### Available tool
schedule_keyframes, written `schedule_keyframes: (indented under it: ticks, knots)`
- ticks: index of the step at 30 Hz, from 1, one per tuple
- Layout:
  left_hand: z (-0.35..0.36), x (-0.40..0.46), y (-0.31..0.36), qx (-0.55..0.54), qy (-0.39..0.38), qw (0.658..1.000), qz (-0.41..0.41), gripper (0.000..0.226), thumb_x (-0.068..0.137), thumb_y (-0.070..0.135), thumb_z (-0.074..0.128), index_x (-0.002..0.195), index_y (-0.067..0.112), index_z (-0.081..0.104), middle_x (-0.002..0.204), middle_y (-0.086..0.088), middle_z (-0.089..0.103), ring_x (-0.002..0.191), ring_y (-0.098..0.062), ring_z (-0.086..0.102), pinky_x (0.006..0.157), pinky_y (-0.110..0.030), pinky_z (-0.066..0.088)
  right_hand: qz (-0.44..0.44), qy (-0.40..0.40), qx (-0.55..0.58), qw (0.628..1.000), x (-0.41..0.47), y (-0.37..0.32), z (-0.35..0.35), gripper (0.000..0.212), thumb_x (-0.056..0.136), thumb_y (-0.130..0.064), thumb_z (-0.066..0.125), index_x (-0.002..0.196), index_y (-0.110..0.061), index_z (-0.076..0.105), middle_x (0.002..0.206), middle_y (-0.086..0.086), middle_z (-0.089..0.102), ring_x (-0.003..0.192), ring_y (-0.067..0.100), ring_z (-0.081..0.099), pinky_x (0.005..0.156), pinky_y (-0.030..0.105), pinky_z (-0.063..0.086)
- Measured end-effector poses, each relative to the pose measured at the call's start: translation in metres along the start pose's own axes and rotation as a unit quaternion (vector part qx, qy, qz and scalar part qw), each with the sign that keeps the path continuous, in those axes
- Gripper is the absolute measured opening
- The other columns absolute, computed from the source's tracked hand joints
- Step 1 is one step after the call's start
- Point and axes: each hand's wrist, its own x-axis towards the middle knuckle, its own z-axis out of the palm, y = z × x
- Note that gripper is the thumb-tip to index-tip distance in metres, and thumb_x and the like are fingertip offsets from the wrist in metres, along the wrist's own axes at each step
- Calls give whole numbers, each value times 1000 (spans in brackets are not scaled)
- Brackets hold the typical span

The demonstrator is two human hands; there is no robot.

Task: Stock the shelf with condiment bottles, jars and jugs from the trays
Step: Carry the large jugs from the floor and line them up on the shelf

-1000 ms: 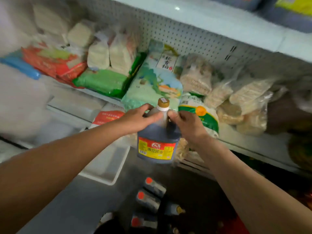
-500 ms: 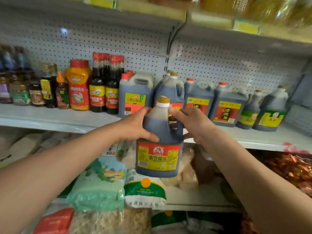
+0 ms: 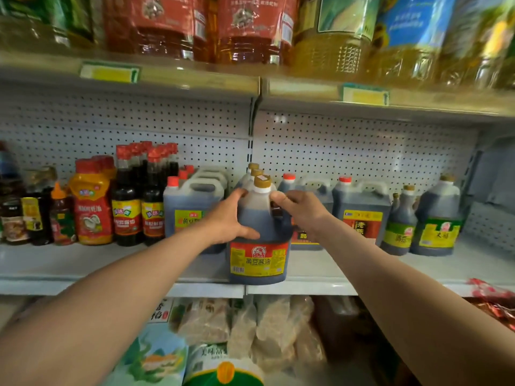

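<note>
Head view: both hands hold a dark soy-sauce jug (image 3: 257,232) at the front lip of the middle shelf (image 3: 83,263), its base at or just above the shelf edge; which of the two is hard to tell. The left hand (image 3: 228,218) has its grip closed around the jug's left shoulder, thumb across the front. The right hand (image 3: 299,211) has its grip clenched on the handle side near the neck. The jug has a gold cap with a small sticker on top, and a red and yellow label that reads 黄豆酱油 under a round red emblem, with a barcode at lower left.

Two more gold-capped jugs (image 3: 252,169) stand right behind it. To the left is a white-handled jug (image 3: 192,210) with a yellow label, then tall red-capped bottles (image 3: 139,196) and an orange squeeze bottle (image 3: 93,201). To the right stand red-capped jugs (image 3: 359,207) and green-labelled jugs (image 3: 437,218). Large oil bottles (image 3: 245,26) fill the top shelf, above yellow price tags (image 3: 110,72). Bagged goods (image 3: 250,330) lie below.
</note>
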Motion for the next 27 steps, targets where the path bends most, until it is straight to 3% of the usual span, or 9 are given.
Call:
schedule_keyframes:
  ticks: [3,7,10,13,15,17,19,24,27]
  knots:
    - [6,8,-4,9,-15,1000,-2,111,60,31,94,149,26,29,141,0,53,119,-16,54,96,-29,46,8,3,19,1000,9,15,1,43,91,-54,64,69,-16,62,64,1,57,69,18,50,68,37,46]
    - [8,9,-6,25,-33,999,3,110,62,31,93,150,27,27,142,0,53,122,-18,53,97,-30,46,13,-37,7,999,11,31,0,42,84,-56,66,94,-15,67,90,14,69,84,29,64,80,52,56]
    - [6,13,-6,21,-38,999,-8,111,64,29,92,152,26,25,144,-1,51,125,-21,52,100,-31,46,-20,-81,-60,995,8,24,-5,50,82,-46,77,110,-9,58,93,3,65,84,18,61,69,32,50]
    - [6,14,-6,3,-39,999,-22,111,63,28,93,151,27,25,143,-1,52,124,-21,53,103,-38,47,-52,-132,-82,986,-1,25,-6,92,67,-31,92,141,-16,38,125,-4,60,114,11,58,82,20,48]
    - [6,14,-7,7,-43,999,-25,112,63,30,93,151,28,24,143,-2,52,124,-22,54,104,-42,47,-74,-138,-118,981,-5,32,-2,119,61,-23,96,152,-20,20,133,-6,53,119,9,50,88,20,45]
    - [5,14,-4,33,-46,998,-19,112,63,32,92,150,27,23,146,-3,49,127,-23,51,104,-43,46,-84,-121,-167,975,-5,36,1,121,58,-22,97,150,-20,19,136,0,52,120,16,50,89,26,46]
    - [5,14,2,87,-44,995,10,114,64,34,91,151,25,18,151,-3,41,132,-24,46,105,-42,44,-87,-96,-217,968,-3,36,2,105,57,-24,97,138,-17,31,133,4,52,117,22,52,90,32,49]
    - [8,15,11,213,-51,974,63,147,56,41,93,155,20,-13,163,-5,13,144,-25,30,108,-40,41,-91,-77,-266,956,2,36,2,97,54,-32,98,125,-16,35,129,5,48,106,16,45,86,29,46]
    - [7,16,11,249,-34,965,68,136,54,45,93,152,14,5,155,-7,28,139,-25,37,105,-39,42,-91,-76,-279,953,5,35,1,94,53,-35,98,122,-17,35,126,5,51,103,18,48,84,31,48]
